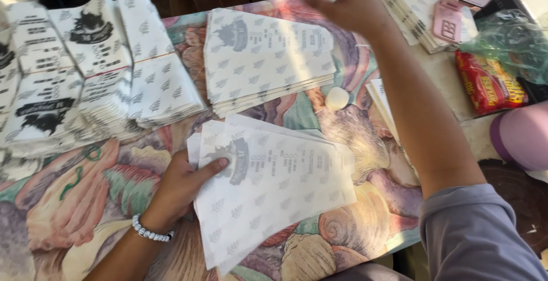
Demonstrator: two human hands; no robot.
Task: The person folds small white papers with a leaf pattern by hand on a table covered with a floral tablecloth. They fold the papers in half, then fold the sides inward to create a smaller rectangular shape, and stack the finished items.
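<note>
My left hand (182,187), with a white bead bracelet at the wrist, grips the left edge of a fanned bunch of white printed paper bags (274,189) lying on the patterned tablecloth (85,201). My right hand (348,1) is blurred and stretched out to the far side, above the far corner of a neat stack of the same bags (262,58); it holds nothing that I can see. A small cream round lump (337,98) sits between the stack and my right forearm.
Overlapping rows of finished bags (74,75) cover the left of the table. More stacks (411,7) lie at the far right, with a pink tag (448,21), a red snack packet (488,84), a green plastic bag (514,38) and a purple round object (525,135).
</note>
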